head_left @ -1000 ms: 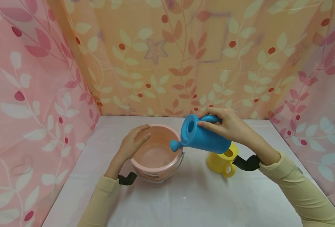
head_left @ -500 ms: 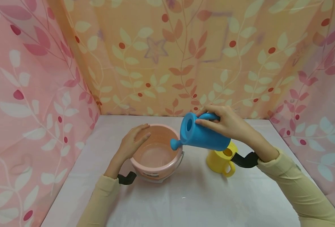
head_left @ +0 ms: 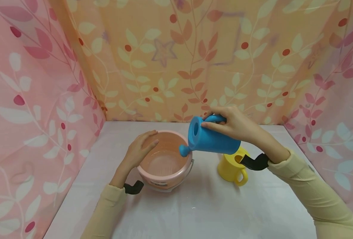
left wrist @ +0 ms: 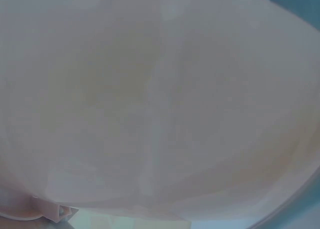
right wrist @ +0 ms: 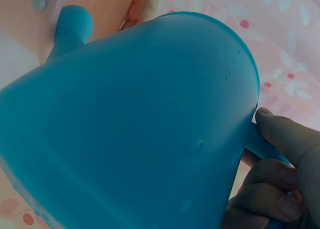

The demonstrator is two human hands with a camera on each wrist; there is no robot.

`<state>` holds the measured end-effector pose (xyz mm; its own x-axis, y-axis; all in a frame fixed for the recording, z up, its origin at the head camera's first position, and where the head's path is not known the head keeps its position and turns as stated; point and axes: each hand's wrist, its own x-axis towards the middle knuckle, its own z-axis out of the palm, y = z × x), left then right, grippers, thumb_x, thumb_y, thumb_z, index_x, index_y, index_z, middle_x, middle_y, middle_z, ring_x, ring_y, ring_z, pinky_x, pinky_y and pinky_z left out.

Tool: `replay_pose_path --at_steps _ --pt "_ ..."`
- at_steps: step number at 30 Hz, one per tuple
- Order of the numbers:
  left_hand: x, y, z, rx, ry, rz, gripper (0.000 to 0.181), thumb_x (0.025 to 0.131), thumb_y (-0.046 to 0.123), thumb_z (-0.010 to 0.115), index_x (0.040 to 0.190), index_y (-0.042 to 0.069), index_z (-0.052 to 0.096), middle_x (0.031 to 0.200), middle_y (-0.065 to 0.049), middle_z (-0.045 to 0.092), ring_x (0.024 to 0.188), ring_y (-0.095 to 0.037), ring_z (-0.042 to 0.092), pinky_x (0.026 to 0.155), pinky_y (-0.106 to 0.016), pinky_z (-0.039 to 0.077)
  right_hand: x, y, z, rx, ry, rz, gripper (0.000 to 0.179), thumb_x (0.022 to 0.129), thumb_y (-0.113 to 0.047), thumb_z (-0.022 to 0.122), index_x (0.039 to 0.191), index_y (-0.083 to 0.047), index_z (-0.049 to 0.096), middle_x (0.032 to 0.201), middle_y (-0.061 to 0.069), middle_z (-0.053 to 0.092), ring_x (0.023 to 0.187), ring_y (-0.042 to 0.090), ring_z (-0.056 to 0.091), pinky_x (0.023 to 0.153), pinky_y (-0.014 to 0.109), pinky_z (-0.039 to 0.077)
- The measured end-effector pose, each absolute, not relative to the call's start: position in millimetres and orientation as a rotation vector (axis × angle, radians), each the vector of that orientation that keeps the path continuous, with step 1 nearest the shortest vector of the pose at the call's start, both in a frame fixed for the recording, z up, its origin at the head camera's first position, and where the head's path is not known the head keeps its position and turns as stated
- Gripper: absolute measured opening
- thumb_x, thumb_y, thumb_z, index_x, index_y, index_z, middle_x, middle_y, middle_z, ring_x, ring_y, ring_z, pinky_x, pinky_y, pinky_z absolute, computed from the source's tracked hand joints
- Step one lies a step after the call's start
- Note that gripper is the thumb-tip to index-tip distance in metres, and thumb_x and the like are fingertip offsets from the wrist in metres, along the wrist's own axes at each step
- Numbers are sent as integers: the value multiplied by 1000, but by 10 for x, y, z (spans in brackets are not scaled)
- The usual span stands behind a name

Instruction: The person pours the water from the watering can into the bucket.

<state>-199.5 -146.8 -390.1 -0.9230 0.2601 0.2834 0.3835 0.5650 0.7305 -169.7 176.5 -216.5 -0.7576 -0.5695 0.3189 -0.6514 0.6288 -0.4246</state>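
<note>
In the head view my right hand (head_left: 239,124) grips the handle of a blue watering can (head_left: 213,141), fingers curled round it and thumb along its top. The can is held in the air, tipped left, its round spout head (head_left: 183,150) over the right rim of a pink bucket (head_left: 179,176). Water glints faintly inside the bucket. At the bucket's left rim rests my left hand (head_left: 137,152), fingers extended and thumb reaching over the opening. The right wrist view shows the blue can's side (right wrist: 135,124) with droplets on it. The bucket's wall (left wrist: 160,109) fills the left wrist view, hiding the left hand.
A yellow vessel (head_left: 228,169) with a loop handle and a hole in its top stands right of the bucket, partly below the blue can. The bucket's wire handle (head_left: 191,167) hangs down. White cloth (head_left: 200,215) covers the table; patterned curtains surround three sides.
My right hand has lifted the blue watering can slightly and shifted it left, uncovering more of the yellow vessel. The left hand and the bucket have stayed in place.
</note>
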Motion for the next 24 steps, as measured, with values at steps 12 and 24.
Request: replay_pose_path --at_steps 12,24 --pt "-2007 -1475 -3911 -553 -2647 -1277 49 91 52 49 134 27 49 143 4 42 135 -21 33 105 -57 27 -1762 1647 -2103 1020 -2758 727 22 84 -34 67 97 -17 66 80 1 66 70 16 58 70 35 54" --pt "-2003 -1473 -3899 -572 -2643 -1273 50 91 51 50 134 26 49 143 4 42 135 -23 33 105 -56 27 -1793 1519 -2041 1104 -2759 694 20 83 -35 68 94 -19 65 85 0 68 74 16 61 71 34 54"
